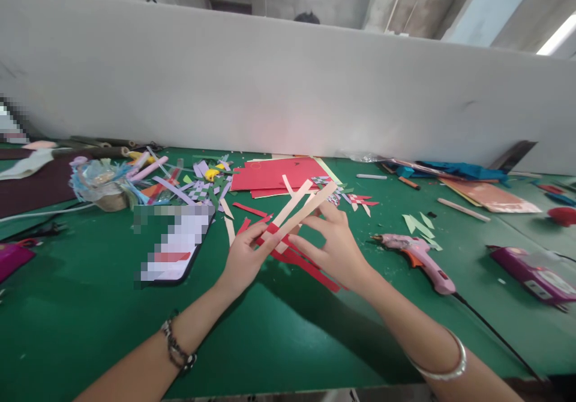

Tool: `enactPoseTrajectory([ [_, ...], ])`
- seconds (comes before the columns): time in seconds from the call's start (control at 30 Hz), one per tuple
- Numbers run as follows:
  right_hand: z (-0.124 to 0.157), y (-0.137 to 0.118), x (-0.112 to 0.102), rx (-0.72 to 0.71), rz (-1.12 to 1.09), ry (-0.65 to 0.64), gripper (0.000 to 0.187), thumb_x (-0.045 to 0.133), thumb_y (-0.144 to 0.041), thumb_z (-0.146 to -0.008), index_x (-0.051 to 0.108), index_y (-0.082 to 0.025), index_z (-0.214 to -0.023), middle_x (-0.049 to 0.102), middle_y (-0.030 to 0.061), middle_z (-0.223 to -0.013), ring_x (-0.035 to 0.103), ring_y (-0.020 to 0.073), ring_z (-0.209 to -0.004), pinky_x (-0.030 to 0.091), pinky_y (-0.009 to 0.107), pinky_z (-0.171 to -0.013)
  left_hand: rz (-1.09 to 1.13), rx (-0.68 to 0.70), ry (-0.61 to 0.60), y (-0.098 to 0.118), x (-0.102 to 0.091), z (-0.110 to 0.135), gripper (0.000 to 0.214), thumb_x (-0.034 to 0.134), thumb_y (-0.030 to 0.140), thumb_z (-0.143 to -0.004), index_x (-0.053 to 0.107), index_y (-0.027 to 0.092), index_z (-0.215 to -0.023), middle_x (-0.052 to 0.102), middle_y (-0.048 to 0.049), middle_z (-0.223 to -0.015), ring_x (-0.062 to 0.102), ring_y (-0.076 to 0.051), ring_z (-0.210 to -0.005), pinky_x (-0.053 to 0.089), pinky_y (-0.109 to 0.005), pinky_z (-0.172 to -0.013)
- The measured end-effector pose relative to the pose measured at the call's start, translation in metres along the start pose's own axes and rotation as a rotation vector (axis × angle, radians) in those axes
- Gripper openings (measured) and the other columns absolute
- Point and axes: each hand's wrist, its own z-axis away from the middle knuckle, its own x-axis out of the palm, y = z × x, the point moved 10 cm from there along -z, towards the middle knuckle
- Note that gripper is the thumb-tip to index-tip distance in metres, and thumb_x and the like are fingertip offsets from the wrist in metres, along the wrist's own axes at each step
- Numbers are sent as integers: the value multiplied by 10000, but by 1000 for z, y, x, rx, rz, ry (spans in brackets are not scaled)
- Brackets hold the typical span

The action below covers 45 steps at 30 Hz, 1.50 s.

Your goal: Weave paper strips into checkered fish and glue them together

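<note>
A small weave of red and cream paper strips point(282, 247) is raised above the green table in front of me. My left hand point(246, 257) pinches its left side, with the thumb across the woven part. Long cream strips point(310, 210) stick out from the weave toward the upper right. Loose red strip ends point(317, 273) hang out to the lower right. My right hand point(339, 246) is beside the weave, its thumb and fingers apart close to the strips. Whether its fingertips touch the paper I cannot tell.
Red paper sheets point(270, 174) lie behind the hands, with coloured scraps point(202, 189) to their left. A phone point(182, 249) lies left. On the right are a pink glue gun point(420, 255) with its cord, green paper pieces point(418, 225) and a purple box point(533, 273). A white partition point(288, 84) stands behind.
</note>
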Motion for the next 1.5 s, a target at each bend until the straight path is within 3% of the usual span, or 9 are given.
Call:
enactPoseTrajectory([
  [0.23, -6, -11, 16, -69, -253, -127, 140, 504, -248, -789, 639, -227, -816, 538, 30, -981, 506, 136, -909, 408, 284, -788, 149, -95, -56, -8, 7, 1, 280, 464, 424, -713, 541, 168, -632, 509, 49, -486, 453, -94, -400, 369, -220, -455],
  [0.6, -15, 2, 16, -15, -306, -164, 157, 512, -209, -774, 633, -184, -678, 607, 22, -798, 524, 141, -801, 413, 280, -697, 123, -72, -183, -12, 21, 1, 227, 519, 381, -678, 535, 167, -606, 489, 45, -505, 458, -96, -457, 384, -215, -476],
  [0.73, -15, 2, 14, -4, -385, -174, 141, 516, -209, -774, 635, -183, -703, 575, 25, -803, 520, 119, -733, 414, 246, -607, 85, -17, -113, -7, 14, 1, 301, 532, 345, -689, 540, 172, -936, 564, 23, -614, 557, -148, -633, 434, -258, -616],
  [0.8, -15, -2, 13, -38, -391, -187, 121, 538, -212, -762, 640, -185, -704, 550, 32, -864, 518, 108, -730, 422, 244, -613, 8, 39, -91, -1, 11, 3, 454, 528, 330, -708, 448, 194, -1135, 578, 31, -631, 558, -146, -631, 436, -275, -650],
  [0.87, -14, -7, 12, -81, -367, -198, 102, 558, -195, -747, 643, -187, -690, 518, 39, -967, 518, 97, -733, 433, 264, -669, -106, 110, -90, 7, 11, 5, 478, 513, 331, -732, 423, 224, -1189, 582, 37, -626, 535, -134, -576, 432, -275, -635],
  [0.97, -14, -9, 9, -105, -319, -191, 99, 565, -172, -738, 646, -200, -688, 467, 49, -1066, 520, 116, -798, 434, 307, -733, -247, 213, -95, 15, 11, 9, 356, 516, 325, -738, 535, 232, -1081, 616, 12, -682, 545, -145, -626, 424, -271, -649],
  [1.13, -15, -10, 8, -134, -254, -159, 97, 579, -206, -735, 650, -213, -669, 514, 52, -897, 439, 189, -1012, 419, 327, -781, -259, 251, -100, 18, 10, 8, 185, 480, 284, -761, 622, 200, -843, 645, -7, -728, 554, -145, -655, 419, -250, -639],
  [1.37, -17, -19, 12, -173, -335, -223, 114, 555, -230, -758, 646, -211, -693, 513, 23, -815, 485, 131, -833, 428, 267, -705, -149, 188, -114, 13, 13, 5, 167, 481, 200, -725, 597, 189, -845, 626, 17, -697, 541, -124, -619, 417, -213, -589],
  [1.5, -17, -21, 13, -183, -349, -257, 80, 550, -197, -753, 621, -192, -716, 484, 22, -852, 495, 109, -791, 432, 265, -714, -90, 151, -118, 12, 12, 4, 144, 470, 219, -719, 608, 183, -740, 626, 11, -675, 538, -128, -611, 414, -214, -578],
])
